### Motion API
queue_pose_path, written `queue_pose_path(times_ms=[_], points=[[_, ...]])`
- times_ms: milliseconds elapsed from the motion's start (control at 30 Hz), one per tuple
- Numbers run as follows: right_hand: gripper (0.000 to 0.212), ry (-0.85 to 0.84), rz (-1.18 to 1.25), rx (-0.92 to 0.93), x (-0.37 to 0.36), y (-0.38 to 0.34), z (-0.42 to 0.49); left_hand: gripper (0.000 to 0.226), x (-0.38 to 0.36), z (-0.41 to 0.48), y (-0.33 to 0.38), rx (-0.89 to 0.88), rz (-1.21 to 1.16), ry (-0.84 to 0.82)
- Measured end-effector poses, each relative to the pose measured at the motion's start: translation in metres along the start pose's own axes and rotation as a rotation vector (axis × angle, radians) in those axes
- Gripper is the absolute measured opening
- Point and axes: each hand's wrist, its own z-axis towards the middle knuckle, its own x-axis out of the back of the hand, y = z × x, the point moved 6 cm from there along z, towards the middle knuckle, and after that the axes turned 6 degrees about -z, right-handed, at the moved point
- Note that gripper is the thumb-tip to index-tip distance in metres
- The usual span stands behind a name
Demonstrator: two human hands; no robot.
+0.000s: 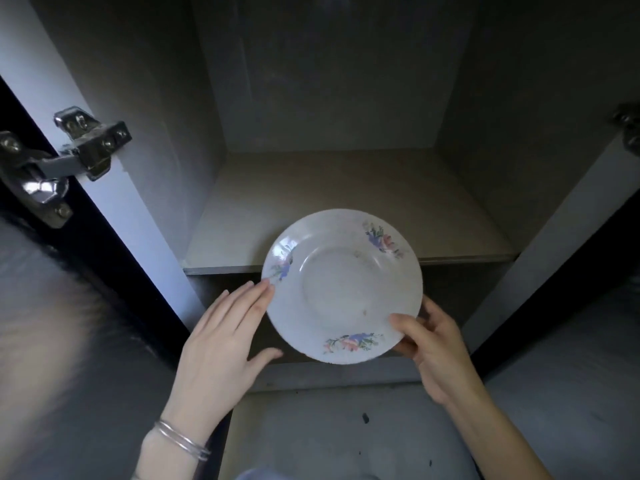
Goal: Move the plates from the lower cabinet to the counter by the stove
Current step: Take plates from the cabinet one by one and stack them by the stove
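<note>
right hand [434,344] pinches a floral plate [342,285] before the bare cabinet shelf [346,202]; left hand [225,330] spread beside it; counter trip remains.

You are looking into a low kitchen cabinet [156,98] in what reads as a home. It has plain pale board walls and a single shelf [346,202] across the middle. A dark door [52,306] is swung wide on a concealed metal hinge [79,150], with a second hinge [628,129] at the right. The plate [341,289] before the shelf is household china, white with flower sprigs round its rim. Below runs a grey floor [329,427].
</note>
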Motion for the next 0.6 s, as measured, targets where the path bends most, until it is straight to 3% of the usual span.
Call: queue_pose_path(times_ms=[200, 300, 433, 600], points=[[0.024, 0.250, -0.022, -0.113, 0.024, -0.052, -0.043, 0.085, 0.042, 0.013, 0.032, 0.068, -0.085, -0.132], [0.010, 0.358, -0.025, -0.188, 0.032, -0.090, -0.076, 0.066, 0.084, 0.019, 0.053, 0.102, -0.123, -0.150], [0.007, 0.447, -0.069, -0.270, 0.035, -0.149, -0.123, 0.053, 0.152, 0.028, 0.087, 0.129, -0.211, -0.189], [0.009, 0.476, -0.162, -0.353, 0.029, -0.232, -0.185, 0.057, 0.238, 0.045, 0.127, 0.162, -0.200, -0.317]])
